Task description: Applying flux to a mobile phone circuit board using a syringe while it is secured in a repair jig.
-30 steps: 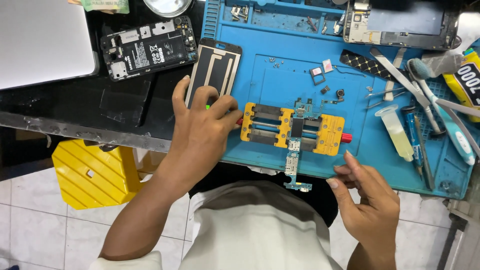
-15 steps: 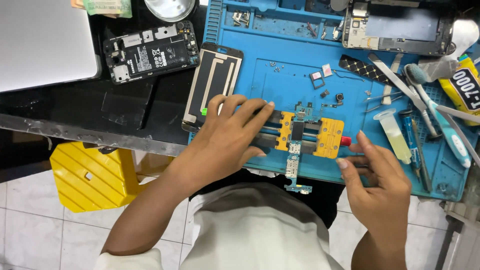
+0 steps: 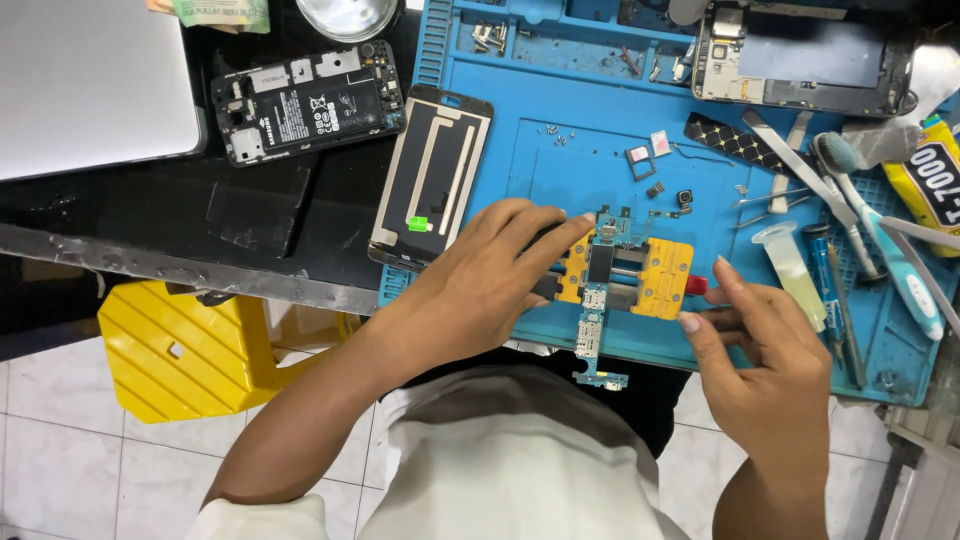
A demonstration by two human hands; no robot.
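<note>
Two hands at 1 yellow board clamp on blue mat: my left hand grip flat over its left end, right hand grip narrow, empty, just right; circuit board long axis toward me, left nearer.

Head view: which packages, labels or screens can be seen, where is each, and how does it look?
Glue tube: right edge of blue mat; yellow, black label panel.
Opened phone: black table, upper left; dark, white battery label.
Screen panel: mat's left edge, beside left hand; black, pale strips, green tab.
Phone frame: top right; dark, greyish plate.
</note>
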